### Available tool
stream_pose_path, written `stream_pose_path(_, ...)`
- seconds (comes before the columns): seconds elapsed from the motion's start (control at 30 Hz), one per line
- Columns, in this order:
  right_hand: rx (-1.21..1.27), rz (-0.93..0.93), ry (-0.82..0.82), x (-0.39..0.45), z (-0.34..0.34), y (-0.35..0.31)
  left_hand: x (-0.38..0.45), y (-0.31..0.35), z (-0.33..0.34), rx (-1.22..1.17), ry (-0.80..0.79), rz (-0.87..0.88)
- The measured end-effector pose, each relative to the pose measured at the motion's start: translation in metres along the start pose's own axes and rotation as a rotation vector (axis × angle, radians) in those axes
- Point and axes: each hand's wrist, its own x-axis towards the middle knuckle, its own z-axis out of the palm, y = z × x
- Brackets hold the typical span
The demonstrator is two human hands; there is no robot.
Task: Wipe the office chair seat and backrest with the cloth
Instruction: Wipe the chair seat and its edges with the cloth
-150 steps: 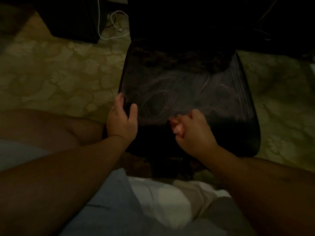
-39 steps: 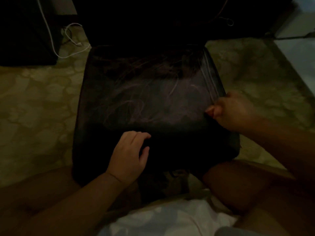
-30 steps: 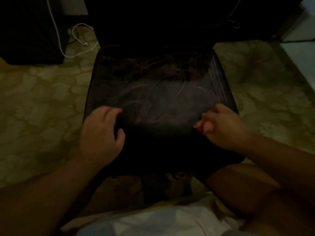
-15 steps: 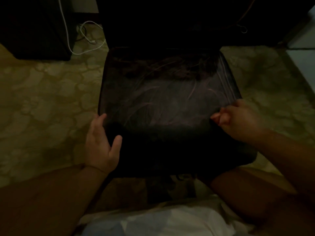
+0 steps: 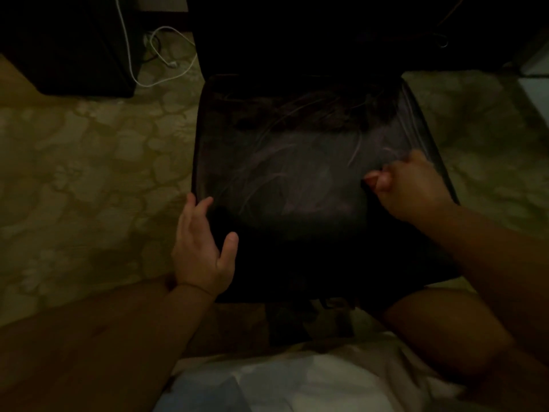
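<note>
Seat: the black office chair seat (image 5: 297, 179) fills the middle of the view, smeared with pale curved streaks, standing on a patterned floor (image 5: 89, 173).
Backrest: rises beyond the seat's far edge, too dark to read.
Left hand: the left hand (image 5: 202, 251) lies on the seat's near-left corner, fingers (image 5: 196, 209) spread along the side edge, thumb on top. An open, flat brace, grasping nothing.
Right hand: the right hand (image 5: 407, 185) is clenched into a fist on the seat's right side, knuckles down near the edge.
Cloth: a pale pinkish bit shows at the front of that fist; it may be the cloth bunched inside, or fingertips. In this dim light I cannot tell.
Handling: the cloth, I'd judge, is soft and light, best wadded in the palm so a pad presses flat. The seat looks smooth and slick, cushioned; a chair like this may swivel or roll, hence the steadying corner hold.
Position: whatever the fist holds sits on the seat, well apart from the left hand.
Background: a white cable (image 5: 154, 55) trails on the floor, far left.
</note>
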Motion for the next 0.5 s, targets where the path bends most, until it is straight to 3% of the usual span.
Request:
stream_pose_path(0.07, 0.042, 0.01, 0.029, -0.007, -0.001, -0.033, -0.003, 0.0, 0.001, -0.019, -0.003, -0.015)
stream_pose_path(0.17, 0.205, -0.31, -0.091, -0.051, -0.012, -0.068, -0.004, 0.001, 0.001, -0.038, 0.01, -0.022)
stream_pose_path(0.23, 0.168, -0.389, -0.199, -0.064, -0.018, -0.06, -0.002, 0.0, 0.001, -0.043, 0.013, -0.018)
stream_pose_path(0.4, 0.12, 0.052, 0.012, -0.022, -0.001, -0.036, -0.009, 0.008, 0.004, -0.064, 0.016, -0.032)
stream_pose_path(0.5, 0.132, 0.062, 0.014, -0.04, -0.001, -0.091, -0.012, 0.009, 0.005, -0.076, 0.013, -0.039)
